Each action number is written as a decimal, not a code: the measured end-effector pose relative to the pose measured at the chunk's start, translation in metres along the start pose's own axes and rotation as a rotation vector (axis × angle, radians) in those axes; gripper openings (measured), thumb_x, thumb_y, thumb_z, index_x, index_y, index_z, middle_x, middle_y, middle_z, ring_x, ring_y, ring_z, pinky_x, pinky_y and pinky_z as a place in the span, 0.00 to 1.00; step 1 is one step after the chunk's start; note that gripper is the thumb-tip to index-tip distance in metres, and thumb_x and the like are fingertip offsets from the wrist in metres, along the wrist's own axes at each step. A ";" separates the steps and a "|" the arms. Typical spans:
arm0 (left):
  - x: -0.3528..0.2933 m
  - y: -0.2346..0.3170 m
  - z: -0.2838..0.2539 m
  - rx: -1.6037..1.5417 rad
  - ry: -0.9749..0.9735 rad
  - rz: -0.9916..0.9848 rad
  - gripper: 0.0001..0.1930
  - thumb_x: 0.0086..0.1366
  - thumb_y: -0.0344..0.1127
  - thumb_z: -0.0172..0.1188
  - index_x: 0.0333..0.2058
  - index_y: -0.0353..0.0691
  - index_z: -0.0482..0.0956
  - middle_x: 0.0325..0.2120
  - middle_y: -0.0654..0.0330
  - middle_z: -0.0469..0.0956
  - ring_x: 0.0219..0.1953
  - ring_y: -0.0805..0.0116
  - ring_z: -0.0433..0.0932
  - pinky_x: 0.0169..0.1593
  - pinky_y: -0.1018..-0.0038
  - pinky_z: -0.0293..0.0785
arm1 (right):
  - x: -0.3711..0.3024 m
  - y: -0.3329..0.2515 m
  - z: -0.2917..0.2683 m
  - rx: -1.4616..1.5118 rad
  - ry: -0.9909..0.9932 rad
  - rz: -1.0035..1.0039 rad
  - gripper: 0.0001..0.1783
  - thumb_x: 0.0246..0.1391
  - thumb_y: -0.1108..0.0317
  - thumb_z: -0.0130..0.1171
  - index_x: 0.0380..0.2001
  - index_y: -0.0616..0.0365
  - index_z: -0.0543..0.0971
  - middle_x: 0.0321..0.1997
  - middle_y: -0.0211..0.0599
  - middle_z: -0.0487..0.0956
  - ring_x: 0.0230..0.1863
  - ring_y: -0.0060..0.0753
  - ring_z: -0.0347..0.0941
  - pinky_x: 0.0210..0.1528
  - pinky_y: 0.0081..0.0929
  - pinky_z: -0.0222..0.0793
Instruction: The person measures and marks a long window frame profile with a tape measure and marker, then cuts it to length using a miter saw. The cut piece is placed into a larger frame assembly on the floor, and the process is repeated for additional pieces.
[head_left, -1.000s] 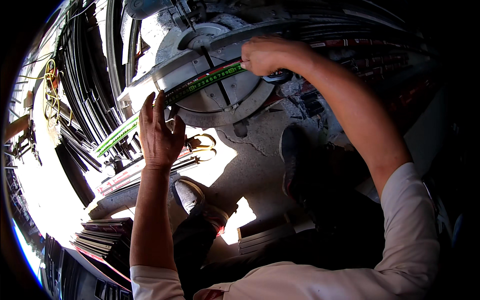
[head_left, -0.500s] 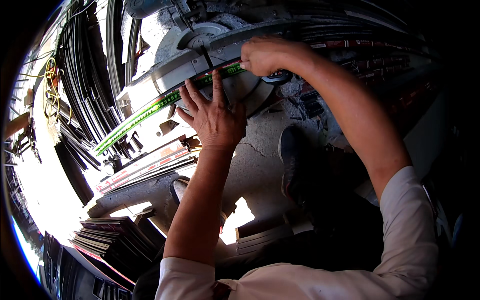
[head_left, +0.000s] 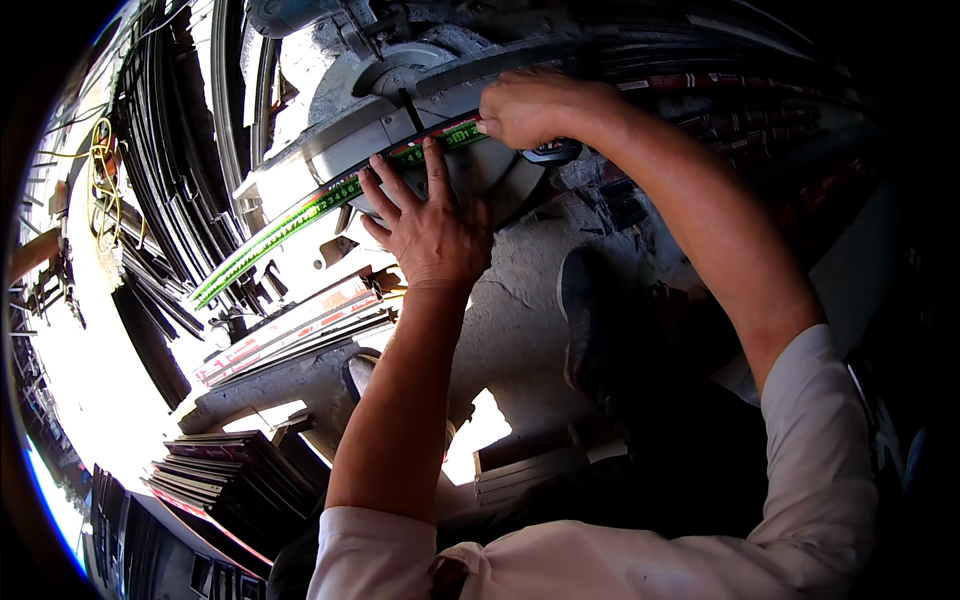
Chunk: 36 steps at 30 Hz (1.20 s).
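A bright green tape measure blade [head_left: 262,240] runs from the lower left along a long dark strip [head_left: 335,182] lying across the grey saw base. My left hand [head_left: 432,225] presses down with its fingers spread, the fingertips on the blade and the strip. Farther right my right hand [head_left: 528,110] is closed, its thumb beside the green blade; what it pinches, if anything, is hidden. The dark tape measure case [head_left: 553,154] shows just below that hand, at the right end of the blade.
The miter saw's round metal base [head_left: 405,70] lies beyond my hands. Long dark profiles [head_left: 170,150] are piled at left, and more bars with red labels [head_left: 690,82] lie at right. Stacked dark pieces [head_left: 235,475] stand lower left. My shoe [head_left: 578,310] rests on the concrete floor.
My hands keep nearly the same places on the tape and strip. The right hand's blurred knuckles look sharper now, and it has shifted very slightly left.
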<state>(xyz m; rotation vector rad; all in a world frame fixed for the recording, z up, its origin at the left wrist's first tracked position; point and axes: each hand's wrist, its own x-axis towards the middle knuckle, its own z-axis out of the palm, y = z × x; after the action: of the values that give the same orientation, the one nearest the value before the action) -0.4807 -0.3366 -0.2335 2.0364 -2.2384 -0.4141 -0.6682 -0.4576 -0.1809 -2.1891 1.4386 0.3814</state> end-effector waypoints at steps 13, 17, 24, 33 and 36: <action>0.001 0.002 0.009 0.048 -0.014 -0.011 0.45 0.71 0.61 0.55 0.81 0.61 0.48 0.78 0.29 0.36 0.80 0.23 0.32 0.75 0.32 0.42 | -0.035 -0.006 0.011 -0.104 0.337 0.065 0.21 0.64 0.48 0.65 0.43 0.56 0.86 0.42 0.49 0.86 0.47 0.57 0.84 0.53 0.51 0.79; 0.001 0.000 0.008 0.063 -0.027 -0.018 0.45 0.71 0.61 0.55 0.81 0.62 0.47 0.78 0.29 0.36 0.80 0.23 0.32 0.75 0.32 0.44 | -0.060 0.003 0.024 0.047 0.734 0.034 0.15 0.66 0.55 0.64 0.40 0.56 0.82 0.38 0.45 0.85 0.41 0.53 0.84 0.44 0.48 0.81; 0.000 -0.007 0.015 0.033 0.029 0.010 0.47 0.68 0.60 0.57 0.81 0.62 0.48 0.78 0.28 0.37 0.79 0.23 0.34 0.73 0.29 0.46 | -0.123 -0.012 0.098 0.548 0.725 0.100 0.07 0.66 0.69 0.64 0.35 0.59 0.77 0.27 0.40 0.81 0.27 0.43 0.82 0.31 0.36 0.74; 0.002 -0.004 0.014 0.057 0.014 0.006 0.48 0.67 0.61 0.57 0.81 0.62 0.47 0.78 0.28 0.36 0.79 0.23 0.34 0.72 0.29 0.48 | -0.095 -0.004 0.217 1.295 0.192 0.701 0.11 0.62 0.66 0.62 0.26 0.58 0.79 0.19 0.30 0.75 0.17 0.24 0.70 0.20 0.29 0.65; 0.002 -0.004 0.014 0.056 0.017 0.012 0.48 0.67 0.61 0.58 0.81 0.62 0.47 0.78 0.28 0.36 0.79 0.23 0.34 0.72 0.29 0.48 | -0.085 -0.001 0.227 1.427 0.260 0.737 0.10 0.61 0.67 0.62 0.26 0.57 0.80 0.19 0.30 0.75 0.15 0.24 0.68 0.18 0.29 0.62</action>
<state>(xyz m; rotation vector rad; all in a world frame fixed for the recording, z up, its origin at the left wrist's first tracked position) -0.4806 -0.3372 -0.2483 2.0437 -2.2767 -0.3361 -0.6944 -0.2688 -0.3306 -0.5575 1.7434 -0.5916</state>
